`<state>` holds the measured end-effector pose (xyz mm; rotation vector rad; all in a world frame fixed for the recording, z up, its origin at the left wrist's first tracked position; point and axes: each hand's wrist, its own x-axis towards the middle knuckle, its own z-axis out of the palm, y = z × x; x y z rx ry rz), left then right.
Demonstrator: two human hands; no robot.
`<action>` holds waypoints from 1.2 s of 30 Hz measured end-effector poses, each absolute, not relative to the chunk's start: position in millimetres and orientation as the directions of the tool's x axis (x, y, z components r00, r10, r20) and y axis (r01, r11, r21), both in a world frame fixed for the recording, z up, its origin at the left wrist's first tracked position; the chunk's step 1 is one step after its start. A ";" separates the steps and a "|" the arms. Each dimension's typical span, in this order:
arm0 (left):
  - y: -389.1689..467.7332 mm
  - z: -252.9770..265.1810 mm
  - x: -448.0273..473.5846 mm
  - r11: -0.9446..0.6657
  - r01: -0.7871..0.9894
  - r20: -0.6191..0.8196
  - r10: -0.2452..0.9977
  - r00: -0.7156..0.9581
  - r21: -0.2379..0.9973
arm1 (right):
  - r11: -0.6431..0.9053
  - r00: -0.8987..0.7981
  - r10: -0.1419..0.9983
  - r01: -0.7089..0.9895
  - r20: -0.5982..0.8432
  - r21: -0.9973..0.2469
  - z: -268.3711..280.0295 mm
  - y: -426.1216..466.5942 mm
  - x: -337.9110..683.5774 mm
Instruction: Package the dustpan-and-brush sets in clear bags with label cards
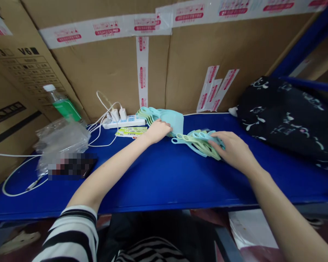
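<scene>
While the left hand (159,131) lies with bent fingers over the near side of a stack of plastic pieces (174,120), pale blue on top with green among the ring-shaped handles at its left end, the right hand (233,150) grasps the right end of a second bundle of ring-handled pieces (199,141), thumb on the near side and fingers on the far side. Whether the left hand grips its stack or only presses on it cannot be told. Both groups sit at the far middle of a blue tabletop (158,182), the mixed blue and green bundle just right of and nearer than the stack, its handles fanned toward the left. Left of the stack are a white power strip (136,121) with plugged-in chargers (118,115), white cables (94,128) and a yellow-green packet (131,131). Farther left, a white-capped bottle (67,106) leans behind clear plastic bags (61,140), with a dark, partly blurred flat object (89,165) nearer. A black patterned fabric item (287,120) fills the far right, and taped cardboard (106,72) stands along the far edge.
</scene>
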<state>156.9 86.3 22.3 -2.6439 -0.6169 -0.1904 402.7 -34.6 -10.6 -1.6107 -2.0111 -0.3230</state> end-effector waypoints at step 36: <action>-23.1 2.0 10.9 -0.935 0.355 0.603 0.298 0.740 0.026 | 0.670 -0.707 0.505 0.683 0.494 0.292 6.1 -16.7 222.8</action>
